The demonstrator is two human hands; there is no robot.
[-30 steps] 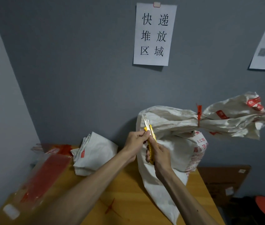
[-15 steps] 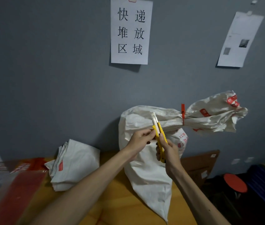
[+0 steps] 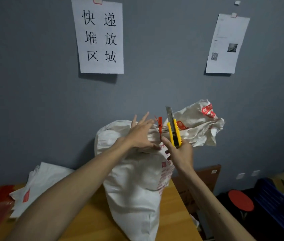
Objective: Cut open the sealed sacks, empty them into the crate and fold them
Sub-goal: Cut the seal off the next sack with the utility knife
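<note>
Red tie (image 3: 160, 126) = target: my L hand (image 3: 141, 134), fingers spread, shd pin sack (image 3: 134, 180) neck; R hand (image 3: 179, 153) grips cutter (image 3: 173, 131), keep blade away from me.

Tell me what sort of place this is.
Probably a courier depot's sorting corner. The white paper wall sign says parcel stacking area in Chinese; a white woven sack closed with a red plastic tie stands on the wooden table, near a pile of folded white sacks.
</note>
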